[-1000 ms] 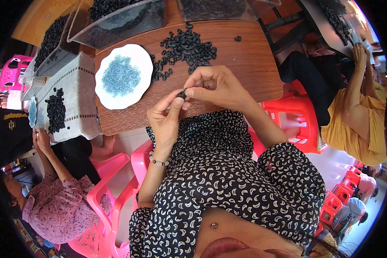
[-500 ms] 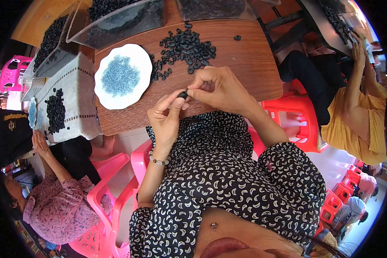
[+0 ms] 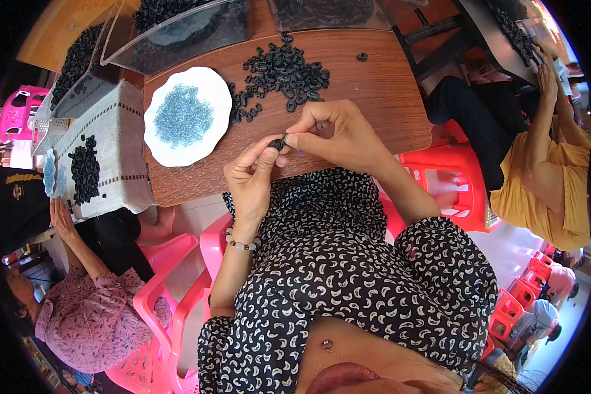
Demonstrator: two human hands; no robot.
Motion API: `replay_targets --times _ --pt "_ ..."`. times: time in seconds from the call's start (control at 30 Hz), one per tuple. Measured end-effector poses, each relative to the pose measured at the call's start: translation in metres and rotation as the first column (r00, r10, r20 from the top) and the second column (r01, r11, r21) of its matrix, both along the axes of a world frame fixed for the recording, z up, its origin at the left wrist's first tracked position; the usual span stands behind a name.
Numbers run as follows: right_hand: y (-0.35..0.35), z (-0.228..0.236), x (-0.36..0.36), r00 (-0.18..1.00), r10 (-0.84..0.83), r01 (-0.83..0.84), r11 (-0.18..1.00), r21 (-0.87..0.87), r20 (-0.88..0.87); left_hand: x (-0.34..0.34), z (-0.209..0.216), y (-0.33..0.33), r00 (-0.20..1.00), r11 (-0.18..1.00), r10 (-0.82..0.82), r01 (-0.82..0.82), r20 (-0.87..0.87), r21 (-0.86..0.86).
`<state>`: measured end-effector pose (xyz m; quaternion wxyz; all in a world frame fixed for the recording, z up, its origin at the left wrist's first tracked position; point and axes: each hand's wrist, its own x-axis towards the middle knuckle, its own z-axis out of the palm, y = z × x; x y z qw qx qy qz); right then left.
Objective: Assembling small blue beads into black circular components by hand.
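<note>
Thumb and fingers of my left hand point(image 3: 249, 180) pinch a small black plastic part point(image 3: 277, 144) above the near edge of the table. My right hand point(image 3: 341, 134) is closed in a pinch at the part's right side. Its fingertips touch or nearly touch the part, and whatever they hold is too small to make out. Beyond my hands lies a loose pile of similar black parts point(image 3: 285, 73). To the left stands a white scalloped plate point(image 3: 153, 143), bearing a heap of tiny clear bluish pieces point(image 3: 182, 117).
Clear plastic bins point(image 3: 203, 39) of black parts line the table's far side. One black part point(image 3: 362, 57) lies apart on the wooden tabletop point(image 3: 381, 98). At left, a person in a pink patterned top point(image 3: 98, 315) sits by a cloth-covered table; another in yellow point(image 3: 545, 187) is at right.
Both hands stay nearly in place. The black part has tilted slightly in my left fingers, and my left hand has shifted a little to the left.
</note>
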<state>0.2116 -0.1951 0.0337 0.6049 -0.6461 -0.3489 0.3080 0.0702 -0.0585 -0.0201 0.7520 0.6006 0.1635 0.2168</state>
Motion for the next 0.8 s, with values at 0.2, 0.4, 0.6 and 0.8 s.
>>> replay_targets --times 0.2,0.4,0.6,0.8 --pt "0.003 -0.004 -0.003 0.991 -0.055 0.055 0.998 0.000 0.124 0.000 0.005 -0.002 0.999 0.999 0.013 -0.012 -0.030 0.033" --pt "0.003 -0.001 -0.010 0.939 -0.067 0.094 0.993 -0.066 0.337 -0.003 -0.004 0.000 0.999 0.992 0.024 -0.019 -0.037 0.123" --pt "0.001 -0.002 -0.008 0.894 -0.019 0.049 0.997 -0.054 0.449 -0.004 0.000 -0.003 0.999 0.991 0.046 -0.043 -0.018 0.130" --pt "0.002 0.002 -0.011 0.962 -0.014 0.026 0.999 -0.040 0.273 -0.008 0.004 -0.002 1.000 0.999 0.012 -0.012 -0.005 0.037"
